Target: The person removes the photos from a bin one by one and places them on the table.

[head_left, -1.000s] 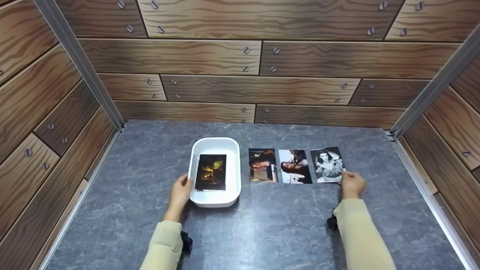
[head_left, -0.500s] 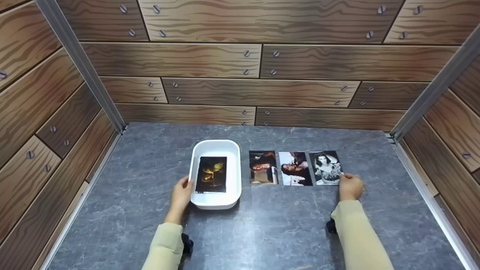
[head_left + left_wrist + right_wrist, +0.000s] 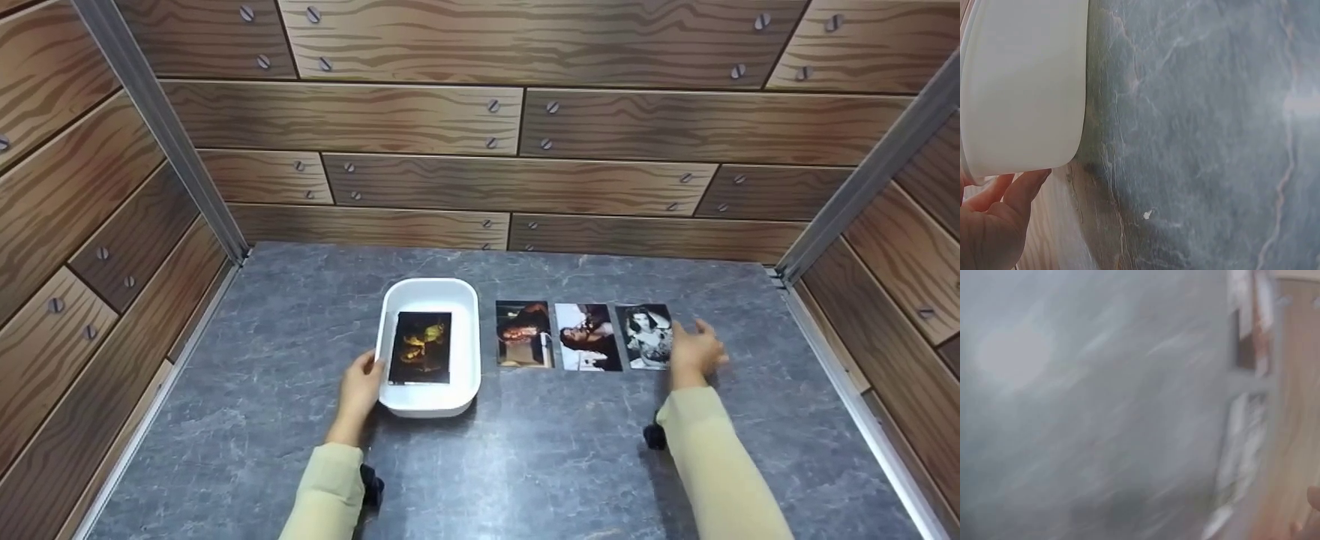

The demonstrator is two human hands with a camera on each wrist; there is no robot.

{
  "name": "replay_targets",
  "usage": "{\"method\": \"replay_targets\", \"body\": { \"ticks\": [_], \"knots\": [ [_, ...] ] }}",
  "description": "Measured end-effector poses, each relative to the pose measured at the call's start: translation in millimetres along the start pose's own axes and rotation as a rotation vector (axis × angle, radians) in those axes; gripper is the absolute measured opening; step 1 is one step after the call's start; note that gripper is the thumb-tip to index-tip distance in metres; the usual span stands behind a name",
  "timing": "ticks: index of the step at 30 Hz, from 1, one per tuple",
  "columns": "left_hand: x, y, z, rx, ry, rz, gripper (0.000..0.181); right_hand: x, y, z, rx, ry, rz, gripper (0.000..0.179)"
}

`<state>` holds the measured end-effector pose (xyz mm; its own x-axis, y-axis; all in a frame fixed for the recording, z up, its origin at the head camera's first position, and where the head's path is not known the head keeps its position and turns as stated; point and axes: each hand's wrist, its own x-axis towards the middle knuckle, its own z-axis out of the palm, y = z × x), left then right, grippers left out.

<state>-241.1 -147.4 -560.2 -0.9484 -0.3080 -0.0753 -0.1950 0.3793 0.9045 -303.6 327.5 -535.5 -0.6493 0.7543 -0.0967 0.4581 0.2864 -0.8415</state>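
A white plastic tray (image 3: pixel 429 406) stands left of centre on the table, with a dark photo (image 3: pixel 421 349) lying in it. My left hand (image 3: pixel 360 386) grips the tray's left rim; the left wrist view has its fingers against the outer wall. To the tray's right, three photos lie in a row: a dark reddish one (image 3: pixel 523 334), one of a long-haired person (image 3: pixel 587 337), and a black-and-white portrait (image 3: pixel 643 336). Beside the portrait's right edge is my right hand (image 3: pixel 696 356), fingers loosely spread and holding nothing. The right wrist view is blurred.
The grey marbled table (image 3: pixel 510 465) ends at a wood-patterned back wall (image 3: pixel 420 180). Similar panels and metal posts (image 3: pixel 157 127) stand on both sides. A bright glare falls on the table's front middle.
The portrait has straightened and shifted slightly left, in line with the other photos. My right hand has let go of its corner and its fingers have spread. The left hand stays at the tray.
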Motion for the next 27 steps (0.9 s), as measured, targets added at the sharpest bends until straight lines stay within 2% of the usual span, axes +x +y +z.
{"method": "replay_targets", "body": {
  "ticks": [3, 7, 12, 16, 20, 25, 27],
  "knots": [
    [0.7, -1.3, 0.5, 0.005, 0.005, -0.002, 0.040, -9.6, -22.4, 10.0, 0.112, 0.008, -0.048, 0.054],
    [-0.5, -4.2, 1.6, 0.018, 0.000, 0.001, 0.040, -30.7, -47.5, 26.8, 0.284, -0.029, -0.089, 0.061],
    [-0.6, -4.0, 1.9, 0.018, 0.001, 0.004, 0.040, -69.9, -74.7, 53.9, 0.486, -0.226, -0.104, 0.071],
    [-0.3, -1.0, 1.4, 0.011, 0.013, 0.016, 0.040, -111.5, -94.7, 74.4, 0.519, -0.377, -0.123, 0.078],
    [-1.6, 0.6, 3.2, 0.001, 0.009, 0.009, 0.039, -154.5, -102.1, 93.5, 0.539, -0.493, -0.151, 0.078],
    [-1.3, 1.6, 4.8, 0.003, -0.008, 0.020, 0.039, -200.0, -101.5, 120.4, 0.551, -0.560, -0.162, 0.074],
    [-1.2, 1.9, 3.5, 0.007, -0.001, 0.027, 0.039, -218.6, -97.9, 132.2, 0.516, -0.606, -0.193, 0.074]
  ]
}}
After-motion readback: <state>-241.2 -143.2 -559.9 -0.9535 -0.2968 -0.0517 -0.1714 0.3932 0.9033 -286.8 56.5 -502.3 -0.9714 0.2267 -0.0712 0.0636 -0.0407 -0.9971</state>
